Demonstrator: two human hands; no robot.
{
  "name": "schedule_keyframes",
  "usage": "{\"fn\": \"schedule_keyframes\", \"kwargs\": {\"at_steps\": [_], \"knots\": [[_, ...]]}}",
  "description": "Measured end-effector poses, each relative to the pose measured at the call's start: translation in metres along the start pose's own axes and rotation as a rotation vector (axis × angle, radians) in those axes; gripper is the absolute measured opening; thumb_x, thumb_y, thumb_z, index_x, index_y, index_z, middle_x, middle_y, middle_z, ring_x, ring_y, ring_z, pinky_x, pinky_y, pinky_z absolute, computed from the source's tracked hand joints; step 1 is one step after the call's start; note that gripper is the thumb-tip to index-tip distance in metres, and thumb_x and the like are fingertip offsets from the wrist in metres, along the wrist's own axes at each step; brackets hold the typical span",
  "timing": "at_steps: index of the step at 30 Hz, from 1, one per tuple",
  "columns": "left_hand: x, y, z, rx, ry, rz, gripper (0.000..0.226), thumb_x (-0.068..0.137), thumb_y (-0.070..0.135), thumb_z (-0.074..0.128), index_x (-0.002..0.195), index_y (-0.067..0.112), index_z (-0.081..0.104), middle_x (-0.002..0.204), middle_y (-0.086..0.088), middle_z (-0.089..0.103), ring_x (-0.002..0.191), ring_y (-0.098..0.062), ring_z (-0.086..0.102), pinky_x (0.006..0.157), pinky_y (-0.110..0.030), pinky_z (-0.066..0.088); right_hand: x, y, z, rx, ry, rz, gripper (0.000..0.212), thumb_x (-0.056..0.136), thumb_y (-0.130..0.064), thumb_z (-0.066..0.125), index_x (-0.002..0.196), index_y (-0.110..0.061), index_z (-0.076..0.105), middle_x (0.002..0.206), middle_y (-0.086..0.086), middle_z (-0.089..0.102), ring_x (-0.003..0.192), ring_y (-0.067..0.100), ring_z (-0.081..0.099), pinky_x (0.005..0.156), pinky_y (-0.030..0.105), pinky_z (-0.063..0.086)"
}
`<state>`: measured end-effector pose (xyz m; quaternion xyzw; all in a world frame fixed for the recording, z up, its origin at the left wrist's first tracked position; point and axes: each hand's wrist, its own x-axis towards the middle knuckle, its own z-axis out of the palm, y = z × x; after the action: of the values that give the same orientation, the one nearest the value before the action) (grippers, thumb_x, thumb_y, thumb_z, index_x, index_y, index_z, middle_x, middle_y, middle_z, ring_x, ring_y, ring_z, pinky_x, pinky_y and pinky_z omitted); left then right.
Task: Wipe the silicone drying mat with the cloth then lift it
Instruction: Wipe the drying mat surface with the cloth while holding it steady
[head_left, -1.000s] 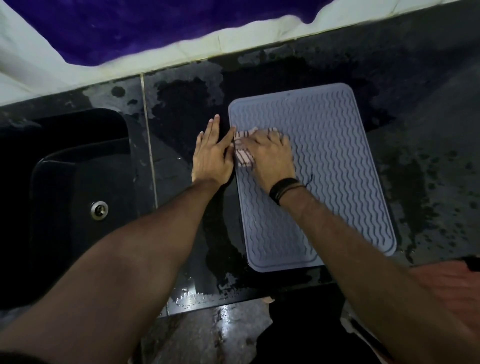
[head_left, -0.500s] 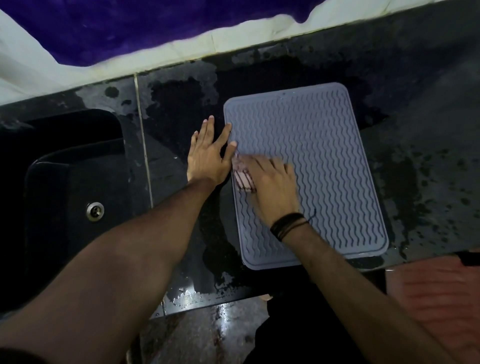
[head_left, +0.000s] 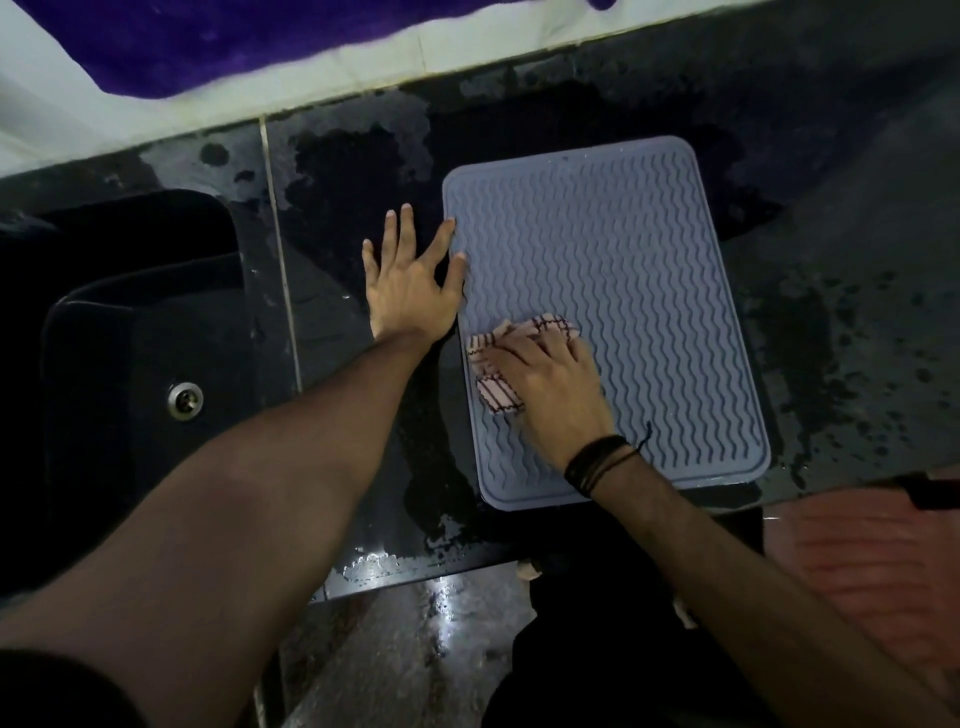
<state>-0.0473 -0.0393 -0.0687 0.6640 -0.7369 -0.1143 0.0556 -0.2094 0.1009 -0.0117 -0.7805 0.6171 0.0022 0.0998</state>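
Note:
A grey silicone drying mat (head_left: 639, 291) with wavy ridges lies flat on the wet black counter (head_left: 841, 322). My right hand (head_left: 553, 384) presses a crumpled pale cloth with dark stripes (head_left: 493, 364) onto the mat's left half, near its middle. My left hand (head_left: 410, 283) lies flat on the counter with fingers spread; its thumb and forefinger rest on the mat's left edge. A black band circles my right wrist.
A dark sink (head_left: 130, 364) with a metal drain (head_left: 184, 400) sits at the left. A white wall strip (head_left: 311, 78) and purple fabric run along the back. A reddish ribbed thing (head_left: 872, 561) lies at the lower right. Water patches cover the counter.
My right hand has slid the cloth down the mat's left side toward me. My left hand has stayed at the mat's left edge, fingers spreading wider.

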Motion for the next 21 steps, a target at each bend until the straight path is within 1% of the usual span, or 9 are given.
{"fn": "schedule_keyframes", "kwargs": {"at_steps": [3, 5, 8, 11, 13, 15, 18, 19, 21], "knots": [[-0.001, 0.000, 0.000, -0.007, 0.003, -0.026, 0.058, 0.103, 0.058, 0.025, 0.158, 0.039, 0.028, 0.170, -0.010, 0.009, 0.158, -0.025, 0.000, 0.126, -0.054, -0.001, 0.011, 0.001, -0.007, 0.018, 0.065, 0.044, 0.059, 0.077, -0.013, 0.067, 0.133, -0.024, 0.052, 0.136, 0.000, 0.055, 0.116, 0.027, 0.049, 0.094, 0.043, 0.035], [-0.001, 0.000, -0.001, -0.008, 0.006, -0.034, 0.058, 0.104, 0.057, 0.025, 0.158, 0.039, 0.028, 0.170, -0.010, 0.009, 0.158, -0.025, 0.000, 0.126, -0.054, -0.001, 0.021, -0.004, -0.009, 0.022, 0.059, 0.056, 0.060, 0.079, -0.014, 0.066, 0.136, -0.022, 0.050, 0.138, 0.000, 0.053, 0.118, 0.027, 0.048, 0.096, 0.043, 0.035], [-0.001, 0.002, -0.002, -0.011, 0.013, -0.048, 0.057, 0.105, 0.055, 0.026, 0.158, 0.038, 0.028, 0.170, -0.010, 0.010, 0.158, -0.025, 0.001, 0.126, -0.054, 0.000, 0.026, -0.015, -0.003, 0.006, 0.028, 0.049, 0.058, 0.082, -0.014, 0.061, 0.138, -0.019, 0.047, 0.140, 0.002, 0.049, 0.122, 0.028, 0.044, 0.100, 0.046, 0.030], [-0.001, 0.003, -0.003, -0.006, 0.007, -0.057, 0.057, 0.104, 0.056, 0.025, 0.158, 0.038, 0.028, 0.170, -0.010, 0.011, 0.158, -0.026, 0.002, 0.126, -0.053, 0.000, 0.007, -0.021, 0.005, 0.009, 0.056, 0.052, 0.055, 0.080, -0.012, 0.052, 0.135, -0.019, 0.050, 0.137, 0.002, 0.051, 0.119, 0.029, 0.045, 0.101, 0.046, 0.026], [-0.001, 0.003, -0.003, -0.001, -0.004, -0.062, 0.057, 0.104, 0.057, 0.025, 0.158, 0.039, 0.027, 0.170, -0.009, 0.010, 0.158, -0.026, 0.001, 0.126, -0.054, 0.000, -0.015, -0.021, 0.010, 0.047, 0.065, 0.036, 0.054, 0.079, -0.011, 0.051, 0.132, -0.018, 0.054, 0.135, 0.003, 0.053, 0.118, 0.031, 0.048, 0.099, 0.047, 0.032], [-0.002, 0.002, -0.003, 0.001, -0.011, -0.066, 0.057, 0.105, 0.057, 0.025, 0.158, 0.039, 0.026, 0.171, -0.009, 0.009, 0.158, -0.026, 0.001, 0.126, -0.054, -0.001, -0.040, -0.022, 0.013, 0.062, 0.059, 0.022, 0.050, 0.081, -0.010, 0.050, 0.131, -0.019, 0.055, 0.135, 0.001, 0.054, 0.114, 0.030, 0.050, 0.093, 0.045, 0.038], [-0.002, 0.002, -0.003, -0.009, -0.012, -0.062, 0.058, 0.104, 0.059, 0.025, 0.158, 0.039, 0.027, 0.171, -0.009, 0.009, 0.158, -0.026, 0.001, 0.126, -0.056, 0.000, -0.063, -0.023, 0.012, 0.094, 0.052, 0.004, 0.050, 0.082, -0.009, 0.042, 0.128, -0.020, 0.057, 0.132, -0.001, 0.056, 0.110, 0.027, 0.051, 0.087, 0.041, 0.040], [-0.002, 0.002, -0.003, -0.017, -0.012, -0.057, 0.059, 0.103, 0.062, 0.025, 0.158, 0.039, 0.028, 0.171, -0.010, 0.009, 0.158, -0.026, 0.001, 0.125, -0.056, -0.001, -0.063, -0.022, 0.010, 0.107, 0.060, 0.005, 0.051, 0.081, -0.008, 0.042, 0.126, -0.021, 0.059, 0.130, -0.001, 0.057, 0.108, 0.027, 0.052, 0.086, 0.040, 0.039], [0.000, 0.002, -0.003, -0.025, -0.015, -0.062, 0.063, 0.101, 0.068, 0.025, 0.157, 0.040, 0.029, 0.171, -0.009, 0.009, 0.158, -0.026, 0.002, 0.125, -0.057, -0.003, -0.054, -0.020, 0.006, 0.120, 0.075, 0.037, 0.050, 0.078, -0.008, 0.051, 0.124, -0.023, 0.060, 0.127, -0.001, 0.059, 0.106, 0.026, 0.052, 0.086, 0.041, 0.038]]}}
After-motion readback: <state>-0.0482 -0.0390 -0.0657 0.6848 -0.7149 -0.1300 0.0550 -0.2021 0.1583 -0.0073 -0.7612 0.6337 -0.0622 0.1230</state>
